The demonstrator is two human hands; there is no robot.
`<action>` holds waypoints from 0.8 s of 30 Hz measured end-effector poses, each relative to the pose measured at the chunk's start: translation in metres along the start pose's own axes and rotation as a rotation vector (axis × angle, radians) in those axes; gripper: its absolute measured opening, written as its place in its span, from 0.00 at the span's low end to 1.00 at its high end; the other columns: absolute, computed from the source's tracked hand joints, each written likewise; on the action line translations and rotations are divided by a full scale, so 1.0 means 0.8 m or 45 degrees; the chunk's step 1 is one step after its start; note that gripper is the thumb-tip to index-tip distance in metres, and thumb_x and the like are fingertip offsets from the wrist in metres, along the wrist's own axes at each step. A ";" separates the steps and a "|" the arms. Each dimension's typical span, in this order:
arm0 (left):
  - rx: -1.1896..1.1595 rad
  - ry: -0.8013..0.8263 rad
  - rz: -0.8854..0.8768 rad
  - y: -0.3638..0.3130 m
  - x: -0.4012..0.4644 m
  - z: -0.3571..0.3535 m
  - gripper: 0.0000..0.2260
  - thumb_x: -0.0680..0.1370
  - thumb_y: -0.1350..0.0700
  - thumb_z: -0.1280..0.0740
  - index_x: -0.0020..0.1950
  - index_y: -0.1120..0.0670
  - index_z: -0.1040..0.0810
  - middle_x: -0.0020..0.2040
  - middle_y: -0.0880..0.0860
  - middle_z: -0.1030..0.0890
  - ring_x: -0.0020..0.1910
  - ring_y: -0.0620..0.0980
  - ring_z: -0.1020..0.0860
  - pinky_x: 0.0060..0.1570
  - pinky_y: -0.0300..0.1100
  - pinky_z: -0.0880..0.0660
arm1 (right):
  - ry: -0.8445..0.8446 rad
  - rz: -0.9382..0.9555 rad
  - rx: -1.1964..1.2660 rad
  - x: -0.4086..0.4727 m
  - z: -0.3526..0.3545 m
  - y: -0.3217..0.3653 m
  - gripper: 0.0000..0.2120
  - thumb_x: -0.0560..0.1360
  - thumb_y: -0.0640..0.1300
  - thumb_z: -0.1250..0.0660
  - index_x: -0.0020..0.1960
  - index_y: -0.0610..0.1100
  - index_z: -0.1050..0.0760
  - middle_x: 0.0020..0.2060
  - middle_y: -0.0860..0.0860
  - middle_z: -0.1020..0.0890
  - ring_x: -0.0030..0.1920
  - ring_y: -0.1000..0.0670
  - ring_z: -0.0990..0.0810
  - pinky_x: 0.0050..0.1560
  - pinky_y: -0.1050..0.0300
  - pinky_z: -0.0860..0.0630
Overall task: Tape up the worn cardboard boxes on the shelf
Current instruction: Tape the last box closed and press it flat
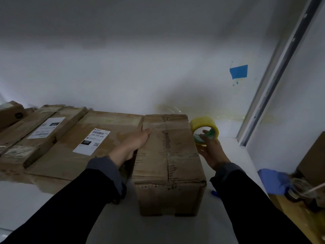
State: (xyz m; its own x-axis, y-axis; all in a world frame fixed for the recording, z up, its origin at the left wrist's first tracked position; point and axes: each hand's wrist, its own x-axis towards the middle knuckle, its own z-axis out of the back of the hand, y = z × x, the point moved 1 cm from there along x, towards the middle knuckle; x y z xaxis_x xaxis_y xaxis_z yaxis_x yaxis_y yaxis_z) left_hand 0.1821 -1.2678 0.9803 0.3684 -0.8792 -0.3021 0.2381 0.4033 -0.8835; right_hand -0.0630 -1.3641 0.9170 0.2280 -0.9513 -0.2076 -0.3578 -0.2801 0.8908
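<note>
From my remote seat, the far left shows a small carton at the shelf's edge, then a long narrow box with a white label, lying on a wide flat box that carries a barcode label reading "220". My left hand comes next, its fingers straight and together, pressed flat on the left edge of the worn cardboard box, which stands on the white shelf between my two hands, creased and crossed with old clear tape. Just right of those fingers runs the box's torn centre seam. Beyond the box, my right hand grips the yellowish tape roll, fingers hooked through its core, the roll held beside the box's far right corner. Up on the back wall sits a blue tape patch. At the far right, past the shelf's metal upright, a blue-gloved hand rests by some blurred objects I cannot make out.
</note>
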 end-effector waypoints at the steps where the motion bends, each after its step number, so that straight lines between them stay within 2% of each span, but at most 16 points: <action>1: -0.026 0.015 0.057 0.002 -0.001 0.003 0.30 0.82 0.37 0.42 0.81 0.45 0.42 0.66 0.52 0.22 0.52 0.50 0.19 0.46 0.40 0.20 | 0.039 0.003 0.003 -0.003 -0.001 0.002 0.20 0.81 0.38 0.36 0.72 0.42 0.34 0.63 0.38 0.22 0.46 0.43 0.15 0.38 0.53 0.18; 3: -0.078 0.017 0.135 0.006 -0.002 0.008 0.32 0.80 0.34 0.40 0.79 0.50 0.35 0.63 0.55 0.20 0.55 0.53 0.18 0.51 0.44 0.19 | 0.096 0.016 -0.007 -0.009 -0.002 0.010 0.20 0.82 0.36 0.38 0.73 0.41 0.35 0.62 0.38 0.22 0.42 0.45 0.13 0.36 0.54 0.18; 5: -0.148 -0.011 0.171 0.006 -0.010 0.009 0.25 0.82 0.38 0.39 0.71 0.54 0.27 0.54 0.56 0.17 0.47 0.52 0.17 0.37 0.39 0.19 | 0.127 0.042 -0.039 -0.018 -0.006 0.019 0.20 0.82 0.35 0.39 0.73 0.41 0.36 0.58 0.41 0.20 0.41 0.45 0.13 0.36 0.55 0.18; 6: -0.173 -0.023 0.169 0.007 -0.014 0.009 0.20 0.83 0.41 0.39 0.64 0.55 0.23 0.48 0.55 0.17 0.42 0.51 0.18 0.31 0.38 0.21 | 0.136 0.067 -0.067 -0.023 -0.008 0.022 0.20 0.82 0.35 0.39 0.73 0.42 0.36 0.56 0.42 0.19 0.41 0.45 0.13 0.36 0.55 0.18; 8: -0.201 -0.042 0.177 0.009 -0.020 0.007 0.15 0.84 0.44 0.38 0.50 0.54 0.21 0.39 0.54 0.18 0.36 0.50 0.19 0.28 0.38 0.23 | 0.138 0.140 -0.151 -0.031 -0.014 0.030 0.19 0.82 0.36 0.39 0.72 0.44 0.37 0.57 0.43 0.19 0.44 0.45 0.13 0.39 0.54 0.18; 9: -0.236 -0.042 0.170 0.007 -0.028 0.007 0.14 0.84 0.45 0.38 0.48 0.54 0.22 0.38 0.53 0.19 0.34 0.50 0.20 0.27 0.38 0.24 | 0.140 0.178 -0.200 -0.035 -0.017 0.035 0.19 0.82 0.37 0.38 0.71 0.45 0.37 0.58 0.42 0.20 0.45 0.43 0.13 0.40 0.53 0.17; 13: -0.436 0.010 0.228 0.016 -0.039 0.006 0.16 0.84 0.42 0.41 0.54 0.53 0.22 0.43 0.57 0.18 0.38 0.54 0.19 0.26 0.39 0.22 | 0.170 0.341 -0.380 -0.052 -0.027 0.058 0.19 0.82 0.39 0.38 0.70 0.47 0.38 0.61 0.39 0.22 0.48 0.37 0.15 0.43 0.46 0.17; 16: -0.541 0.076 0.337 0.045 -0.043 0.004 0.25 0.81 0.37 0.39 0.67 0.55 0.24 0.50 0.60 0.16 0.45 0.58 0.16 0.37 0.46 0.19 | 0.143 0.449 -0.556 -0.069 -0.042 0.075 0.14 0.83 0.39 0.39 0.65 0.47 0.38 0.60 0.40 0.23 0.45 0.37 0.15 0.41 0.44 0.17; 18: -0.600 0.097 0.378 0.065 -0.050 0.000 0.27 0.80 0.37 0.38 0.71 0.54 0.27 0.54 0.61 0.15 0.50 0.59 0.16 0.43 0.50 0.19 | 0.145 0.503 -0.680 -0.079 -0.051 0.082 0.12 0.83 0.39 0.40 0.64 0.47 0.38 0.58 0.41 0.21 0.43 0.38 0.14 0.40 0.40 0.16; 21: -0.667 0.108 0.345 0.093 -0.064 -0.003 0.25 0.80 0.37 0.37 0.68 0.54 0.24 0.54 0.60 0.15 0.54 0.60 0.17 0.51 0.54 0.19 | 0.178 0.571 -0.875 -0.093 -0.065 0.083 0.12 0.82 0.39 0.41 0.63 0.48 0.39 0.54 0.40 0.20 0.39 0.38 0.15 0.36 0.39 0.17; 24: -0.611 0.105 0.326 0.111 -0.083 -0.010 0.24 0.82 0.37 0.42 0.64 0.54 0.21 0.54 0.60 0.15 0.55 0.61 0.17 0.58 0.56 0.21 | 0.172 0.713 -1.133 -0.103 -0.084 0.076 0.12 0.81 0.43 0.40 0.58 0.55 0.41 0.48 0.40 0.19 0.37 0.38 0.16 0.36 0.37 0.18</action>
State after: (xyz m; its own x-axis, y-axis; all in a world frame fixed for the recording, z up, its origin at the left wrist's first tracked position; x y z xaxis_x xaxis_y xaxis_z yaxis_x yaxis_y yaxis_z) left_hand 0.1714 -1.1758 0.9185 0.2843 -0.7929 -0.5390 -0.2939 0.4631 -0.8362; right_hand -0.0428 -1.2945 1.0156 0.3541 -0.8779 0.3224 0.3365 0.4413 0.8319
